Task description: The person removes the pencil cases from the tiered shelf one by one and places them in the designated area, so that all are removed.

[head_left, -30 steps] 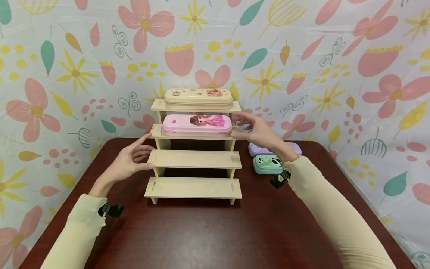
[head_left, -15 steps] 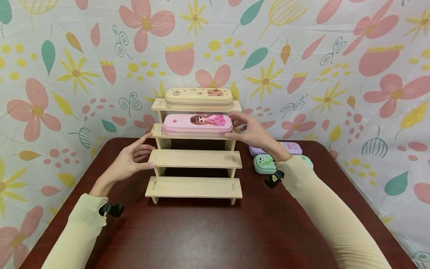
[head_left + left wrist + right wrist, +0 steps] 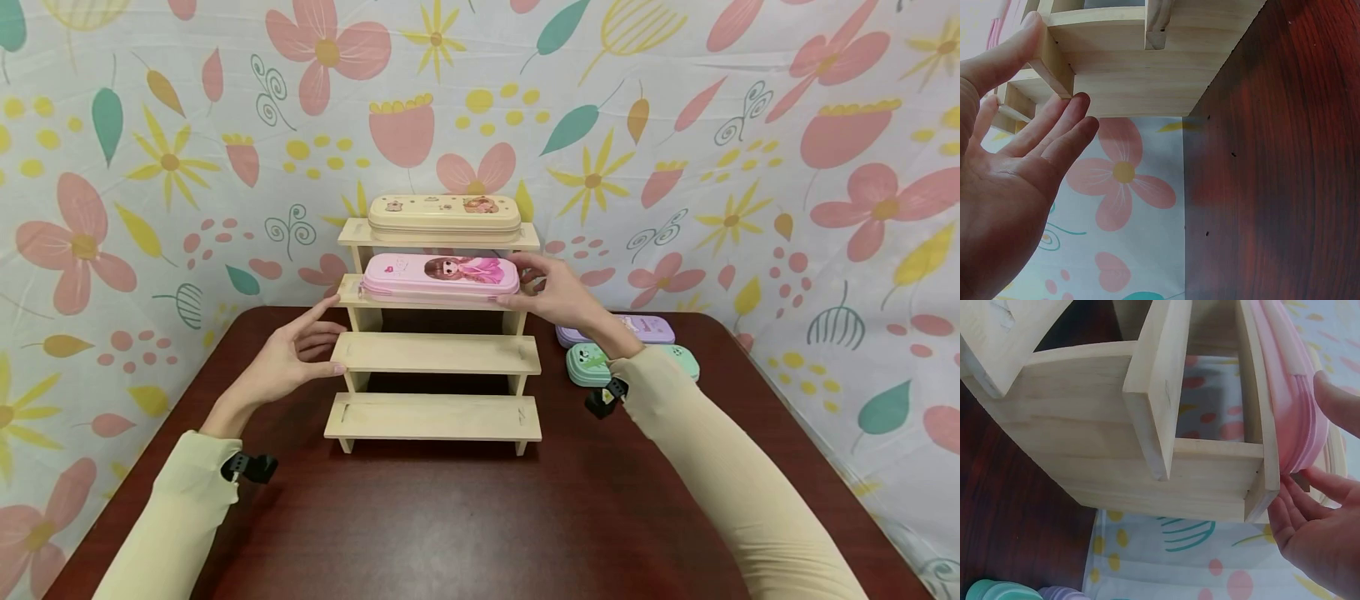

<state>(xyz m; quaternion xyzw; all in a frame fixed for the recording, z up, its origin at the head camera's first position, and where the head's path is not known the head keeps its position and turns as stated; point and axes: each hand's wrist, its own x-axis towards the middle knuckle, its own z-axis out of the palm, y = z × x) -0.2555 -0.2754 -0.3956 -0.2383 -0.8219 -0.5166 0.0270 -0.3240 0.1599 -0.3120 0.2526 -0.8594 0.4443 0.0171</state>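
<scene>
On tabletop [image 3: 465,517], toward its back edge, wooden rack [image 3: 435,418] is set, pink case [image 3: 441,278] laid on second-highest shelf [image 3: 351,289], its right end pinched by right grip [image 3: 558,296], rack's left edge touched by loose left grip [image 3: 281,362].

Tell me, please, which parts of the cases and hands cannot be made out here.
Head: middle of the green case, behind the right sleeve.
Head: part of the purple case, behind the wrist of the right hand.
Head: print on the pink case, too small to read.
Right wrist: pink case's far end, cut off by the top edge.
Left wrist: part of the left hand, beyond the left edge.
</scene>
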